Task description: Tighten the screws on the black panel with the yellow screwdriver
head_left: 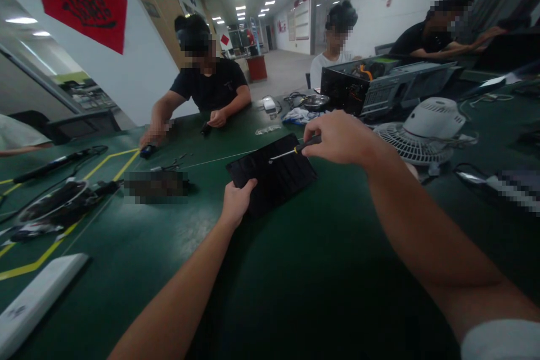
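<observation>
A flat black rectangular panel (282, 180) lies at the middle of the green table. At its left edge, my left hand (238, 199) grips it, with the thumb on top. Above the panel's right part, my right hand (333, 138) is closed on the dark handle of a screwdriver (300, 147) with a yellow band. The metal shaft points left, and its tip is by a small pale spot on the panel. Whether the tip touches the panel I cannot tell.
An open computer case (379, 87) and a white fan (434, 124) stand at the right. Across the green table (295, 281) a person in black handles a small dark object. Cables and a white box (42, 301) are at the left; other people sit farther right.
</observation>
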Demonstrator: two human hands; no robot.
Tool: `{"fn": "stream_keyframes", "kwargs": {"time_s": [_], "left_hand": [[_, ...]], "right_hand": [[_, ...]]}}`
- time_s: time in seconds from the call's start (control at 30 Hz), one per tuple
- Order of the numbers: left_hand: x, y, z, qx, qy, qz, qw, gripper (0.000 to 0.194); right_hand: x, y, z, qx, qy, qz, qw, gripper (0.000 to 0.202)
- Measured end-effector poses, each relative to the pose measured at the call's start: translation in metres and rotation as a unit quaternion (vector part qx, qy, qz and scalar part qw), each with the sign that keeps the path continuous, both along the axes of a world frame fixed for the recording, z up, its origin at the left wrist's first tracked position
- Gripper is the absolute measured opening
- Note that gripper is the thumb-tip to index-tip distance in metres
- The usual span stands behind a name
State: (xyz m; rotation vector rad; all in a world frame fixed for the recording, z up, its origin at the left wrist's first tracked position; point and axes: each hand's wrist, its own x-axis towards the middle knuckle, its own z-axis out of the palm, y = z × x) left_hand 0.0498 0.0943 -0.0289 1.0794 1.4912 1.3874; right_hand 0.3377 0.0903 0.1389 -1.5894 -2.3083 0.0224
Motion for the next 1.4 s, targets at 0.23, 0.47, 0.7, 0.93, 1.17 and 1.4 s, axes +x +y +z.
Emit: {"fn": "stream_keyframes", "kwargs": {"time_s": [0.23, 0.47, 0.7, 0.93, 1.17, 1.4], "left_hand": [[0.0012, -0.0013, 0.0012, 0.0, -0.006, -0.007, 1.0, 0.041], [0.0018, 0.0002, -0.0014, -0.003, -0.011, 0.002, 1.0, 0.044], [0.0005, 0.0008, -0.0034, 0.003, -0.006, -0.004, 1.0, 0.043], [0.0029, -0.0008, 0.0001, -0.003, -0.013, 0.004, 1.0, 0.044], [-0.0007, 0.0034, -0.0063, 0.002, -0.012, -0.001, 1.0, 0.043], [-0.0005, 0.0033, -0.0048, 0.011, 0.011, 0.004, 1.0, 0.046]], "right_hand": [[-0.0023, 0.0017, -0.0019, -0.007, -0.007, -0.009, 1.0, 0.028], [-0.0033, 0.0028, -0.0032, -0.005, -0.002, -0.015, 1.0, 0.027], [-0.0012, 0.0057, -0.0032, -0.015, -0.021, -0.001, 1.0, 0.03], [-0.0032, 0.0042, -0.0044, -0.009, -0.02, -0.007, 1.0, 0.028], [-0.0052, 0.0046, -0.0057, -0.021, -0.035, -0.015, 0.999, 0.033], [-0.0087, 0.0012, -0.0015, -0.069, -0.072, -0.048, 0.994, 0.044]]}}
